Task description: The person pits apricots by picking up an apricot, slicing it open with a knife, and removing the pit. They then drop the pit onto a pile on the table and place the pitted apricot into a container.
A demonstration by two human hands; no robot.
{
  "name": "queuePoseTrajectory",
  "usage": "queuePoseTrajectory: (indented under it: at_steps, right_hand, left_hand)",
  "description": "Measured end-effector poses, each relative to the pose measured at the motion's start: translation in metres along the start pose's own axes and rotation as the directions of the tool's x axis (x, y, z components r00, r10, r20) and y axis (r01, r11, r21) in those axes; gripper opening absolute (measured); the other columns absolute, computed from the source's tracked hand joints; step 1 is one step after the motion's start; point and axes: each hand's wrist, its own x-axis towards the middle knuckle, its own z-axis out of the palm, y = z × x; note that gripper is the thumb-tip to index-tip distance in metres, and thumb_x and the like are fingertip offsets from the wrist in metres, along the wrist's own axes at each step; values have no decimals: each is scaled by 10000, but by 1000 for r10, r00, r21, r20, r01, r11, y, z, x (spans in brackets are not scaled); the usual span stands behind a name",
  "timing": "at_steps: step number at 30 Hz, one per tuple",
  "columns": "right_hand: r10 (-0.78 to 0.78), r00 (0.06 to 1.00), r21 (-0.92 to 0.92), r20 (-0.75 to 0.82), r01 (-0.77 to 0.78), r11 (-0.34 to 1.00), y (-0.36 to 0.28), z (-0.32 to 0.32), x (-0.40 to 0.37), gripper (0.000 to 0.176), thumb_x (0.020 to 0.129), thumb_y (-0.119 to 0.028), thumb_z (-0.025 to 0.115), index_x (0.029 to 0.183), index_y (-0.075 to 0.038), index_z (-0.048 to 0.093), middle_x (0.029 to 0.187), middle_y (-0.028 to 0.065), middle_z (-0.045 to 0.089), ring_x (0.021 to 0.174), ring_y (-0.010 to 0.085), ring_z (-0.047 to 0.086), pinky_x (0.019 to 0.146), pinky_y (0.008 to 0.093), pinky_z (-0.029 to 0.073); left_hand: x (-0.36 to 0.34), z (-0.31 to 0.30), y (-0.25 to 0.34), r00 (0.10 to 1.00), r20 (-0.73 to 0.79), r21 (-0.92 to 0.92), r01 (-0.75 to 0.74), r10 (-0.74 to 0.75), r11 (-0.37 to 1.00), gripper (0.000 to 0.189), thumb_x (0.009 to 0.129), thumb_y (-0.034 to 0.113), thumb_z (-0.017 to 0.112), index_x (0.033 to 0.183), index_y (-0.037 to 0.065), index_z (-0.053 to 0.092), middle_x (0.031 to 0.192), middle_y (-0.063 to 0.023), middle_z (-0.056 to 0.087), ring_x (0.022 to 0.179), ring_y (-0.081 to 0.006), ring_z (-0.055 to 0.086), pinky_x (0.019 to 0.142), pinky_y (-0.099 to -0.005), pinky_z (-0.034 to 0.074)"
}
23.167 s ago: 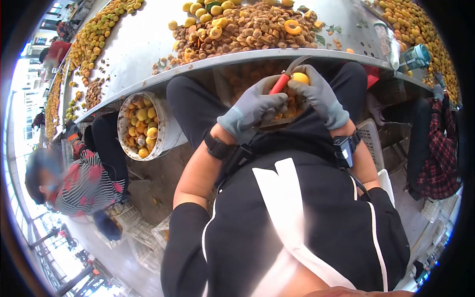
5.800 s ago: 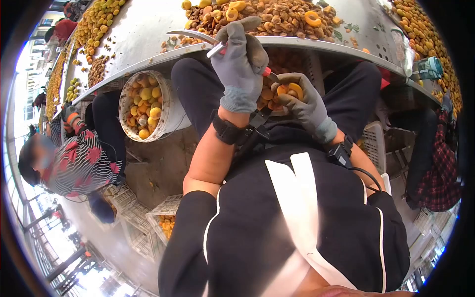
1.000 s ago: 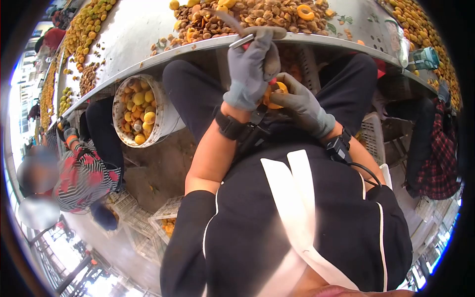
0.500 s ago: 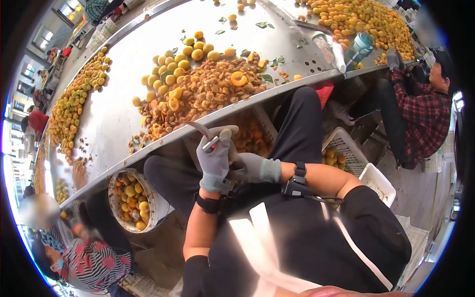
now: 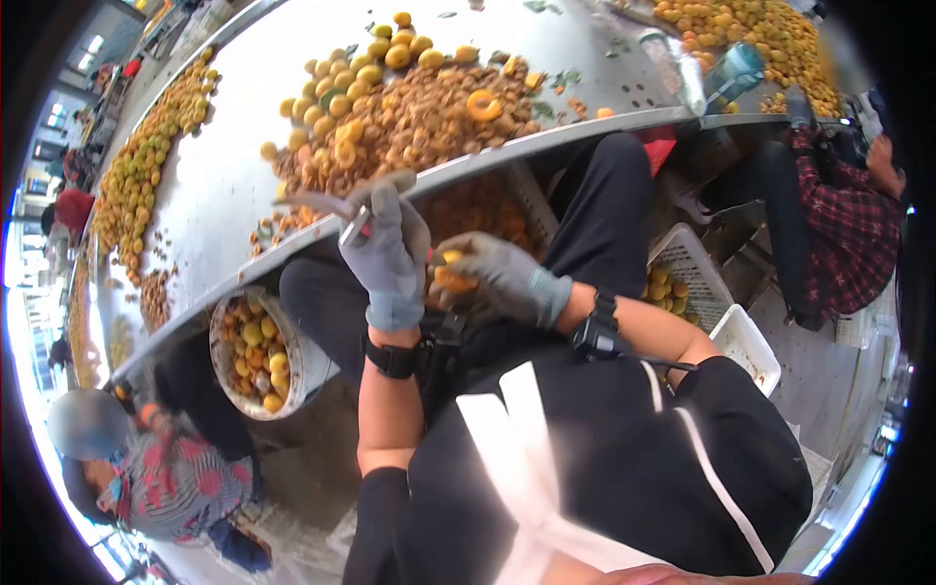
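Observation:
Both my hands wear grey gloves. My left hand (image 5: 385,239) is closed around a small knife (image 5: 336,207) with a curved blade and a red-and-silver handle; the blade points left over the table edge. Just to its right, my right hand (image 5: 497,273) has its fingers wrapped round an orange-yellow apricot (image 5: 454,273). Beyond my hands, a pile of brown pits (image 5: 419,136) lies on the metal table (image 5: 229,146), with whole yellow apricots (image 5: 336,86) behind it and a cut half (image 5: 483,105) on top.
A white bucket of apricots (image 5: 310,370) stands left of my knees. Below the table edge is a crate (image 5: 526,200); another crate (image 5: 704,268) and a white tray (image 5: 746,346) are at right. A bottle (image 5: 733,73) lies on the table. Co-workers sit at far left and right.
My hands have moved apart. My left hand has risen forward and left with the knife, and the apricot in my right hand has come into view.

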Motion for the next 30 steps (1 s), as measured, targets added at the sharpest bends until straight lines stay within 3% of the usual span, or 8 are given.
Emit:
queuePoseTrajectory:
  at_steps: [1, 5, 9, 10, 15, 18, 28, 30]
  right_hand:
    - [-115, 989, 192, 96, 95, 977, 18, -22, 21, 291, 959, -189, 582, 1204, -48, 510, 1104, 142, 595, 980, 237, 643, 766, 337, 577]
    - [-113, 992, 490, -58, 127, 862, 10, -37, 32, 211, 988, -147, 516, 1144, -11, 559, 1123, 144, 619, 1050, 289, 644, 938, 415, 554]
    - [-259, 965, 375, 35, 228, 899, 3, -24, 25, 266, 978, -154, 556, 1215, -46, 500, 1122, 83, 589, 1043, 184, 607, 890, 325, 527]
    - [-299, 954, 262, -26, 295, 919, 2, -15, 23, 283, 974, -164, 571, 1223, -52, 499, 1131, 63, 599, 1012, 152, 601, 870, 295, 515]
    - [-237, 964, 126, -120, 251, 960, 8, -14, 26, 313, 983, -108, 510, 1288, -42, 477, 1168, 77, 608, 1020, 146, 622, 865, 268, 515]
    - [-162, 985, 190, -67, 172, 967, 15, -27, 36, 322, 971, -173, 556, 1263, -55, 486, 1103, 49, 620, 937, 125, 622, 812, 256, 513]
    - [-184, 979, -8, -84, 184, 983, 5, -5, 23, 301, 947, -235, 586, 1184, -75, 495, 954, 12, 586, 757, 74, 569, 675, 217, 490]
    - [-188, 973, 17, -131, 192, 981, 5, 10, 14, 286, 956, -228, 571, 1184, -72, 496, 946, 12, 582, 736, 66, 553, 643, 210, 474]
  left_hand:
    - [-1, -5, 7, 1000, 5, -5, -18, 18, 1000, 251, 1009, 215, 523, 1007, -11, 631, 518, 29, 416, 404, -41, 332, 386, -214, 261]
    - [-14, -20, 16, 999, 3, 234, 33, -35, 972, 227, 993, 172, 546, 1102, -17, 611, 594, 30, 496, 447, -41, 396, 418, -192, 305]
    - [-33, -20, -18, 934, 51, 139, 345, -354, 928, 434, 917, 60, 645, 1319, -35, 509, 895, 6, 620, 665, -44, 545, 559, -173, 447]
    - [-33, -19, -36, 983, 92, 324, 120, -158, 938, 547, 890, 39, 675, 1384, -31, 450, 998, -25, 633, 736, -39, 566, 626, -170, 479]
    - [-33, -36, -51, 945, 130, 289, 254, -301, 923, 678, 853, 53, 723, 1436, -17, 384, 1351, -122, 528, 995, -92, 587, 821, -211, 500]
    - [-35, -35, -47, 958, 222, 431, 72, -182, 900, 784, 794, 109, 786, 1437, -38, 363, 1459, -191, 428, 1169, -175, 553, 968, -273, 462]
    - [-31, -35, -43, 973, 207, 724, -82, -102, 685, 622, 813, 136, 749, 1362, 1, 490, 1162, -128, 663, 991, -100, 618, 867, -262, 498]
    - [-30, -35, -44, 981, 160, 742, -49, -105, 669, 655, 764, 371, 782, 1322, 118, 551, 1077, -166, 687, 974, -297, 684, 818, -339, 534]
